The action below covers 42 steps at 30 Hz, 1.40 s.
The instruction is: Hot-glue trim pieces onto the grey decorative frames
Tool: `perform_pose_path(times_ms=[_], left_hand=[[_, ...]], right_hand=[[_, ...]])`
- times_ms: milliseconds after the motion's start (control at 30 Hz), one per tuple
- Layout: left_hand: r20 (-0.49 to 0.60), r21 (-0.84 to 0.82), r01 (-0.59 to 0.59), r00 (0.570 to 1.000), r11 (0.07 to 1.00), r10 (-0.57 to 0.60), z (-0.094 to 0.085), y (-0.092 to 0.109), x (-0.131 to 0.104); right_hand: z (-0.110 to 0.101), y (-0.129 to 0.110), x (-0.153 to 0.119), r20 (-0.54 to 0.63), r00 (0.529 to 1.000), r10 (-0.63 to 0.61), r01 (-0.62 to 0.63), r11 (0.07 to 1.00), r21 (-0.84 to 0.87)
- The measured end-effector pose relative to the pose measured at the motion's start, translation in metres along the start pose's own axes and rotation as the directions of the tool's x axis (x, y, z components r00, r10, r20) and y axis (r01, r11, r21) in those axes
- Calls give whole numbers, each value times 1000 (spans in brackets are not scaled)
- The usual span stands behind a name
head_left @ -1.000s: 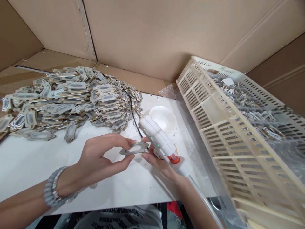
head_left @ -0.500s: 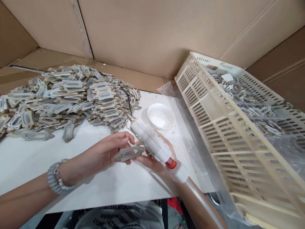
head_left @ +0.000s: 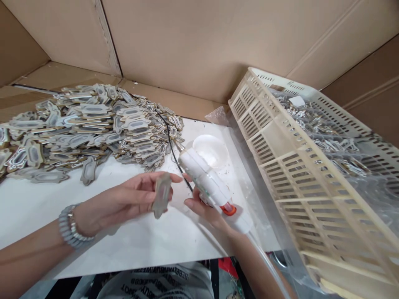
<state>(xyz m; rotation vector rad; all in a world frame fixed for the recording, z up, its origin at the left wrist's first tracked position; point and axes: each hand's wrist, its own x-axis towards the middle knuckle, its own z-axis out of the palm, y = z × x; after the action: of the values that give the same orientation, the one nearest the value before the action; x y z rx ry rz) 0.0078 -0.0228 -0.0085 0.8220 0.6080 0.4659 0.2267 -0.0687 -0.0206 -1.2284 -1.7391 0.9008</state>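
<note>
Pinched in my left hand (head_left: 134, 197) is a small grey frame-shaped plate (head_left: 162, 196) with scalloped edges and an oblong window. It now stands nearly upright, its flat side turned toward me. My right hand (head_left: 204, 209) wraps round a white cylindrical tool (head_left: 207, 176) with an orange-red ring and a clear tube trailing from its back end. The tool's thin metal tip points away to the upper left, apart from the plate. The tool hides some of the right fingers.
A large heap of similar frame plates (head_left: 96, 124) covers the table's left side. A white bowl (head_left: 215, 151) stands behind the tool. A black cord (head_left: 171, 145) crosses the white tabletop (head_left: 140, 245). At right, a cream plastic crate (head_left: 280, 158) holds bagged metal pieces. Cardboard walls (head_left: 187, 45) enclose the back.
My left hand has drawn slightly left, away from the right hand, turning the plate from lying sideways to upright. The tool has shifted a little right and down.
</note>
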Motion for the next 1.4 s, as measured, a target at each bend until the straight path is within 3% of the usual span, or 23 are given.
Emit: perform_pose_path(times_ms=[67,100,200,300,400,533,800,1033,1400], left_hand=[[-155,143,-166,970,976,187,-3,9,-1],[-231,210,-248,927,946,294,-4,13,-1],[-357,406,-447,726,797,588,-6,22,-1],[-328,594,-517,543,616,773,-9,24,-1],[-235,723,-508,455,467,859,-13,21,-3],[-142,790,-496,424,361,894,-18,16,-5],[-146,791,-501,401,350,904,-16,17,-6],[-77,817,-515,347,259,935,-13,19,-5],[-51,817,-527,337,233,940,-11,19,-6]], right_hand=[[-1,-1,0,-33,999,18,-17,999,29],[-2,-3,0,-59,998,15,-11,998,64],[-2,-5,0,-76,997,-34,42,993,111],[0,-1,0,-28,991,-128,130,987,93],[2,6,0,-10,982,-188,188,978,85],[4,11,0,8,985,-171,170,983,66],[5,12,-1,30,991,-133,132,990,51],[5,11,0,18,990,-140,140,990,25],[4,10,-1,15,994,-105,105,994,25]])
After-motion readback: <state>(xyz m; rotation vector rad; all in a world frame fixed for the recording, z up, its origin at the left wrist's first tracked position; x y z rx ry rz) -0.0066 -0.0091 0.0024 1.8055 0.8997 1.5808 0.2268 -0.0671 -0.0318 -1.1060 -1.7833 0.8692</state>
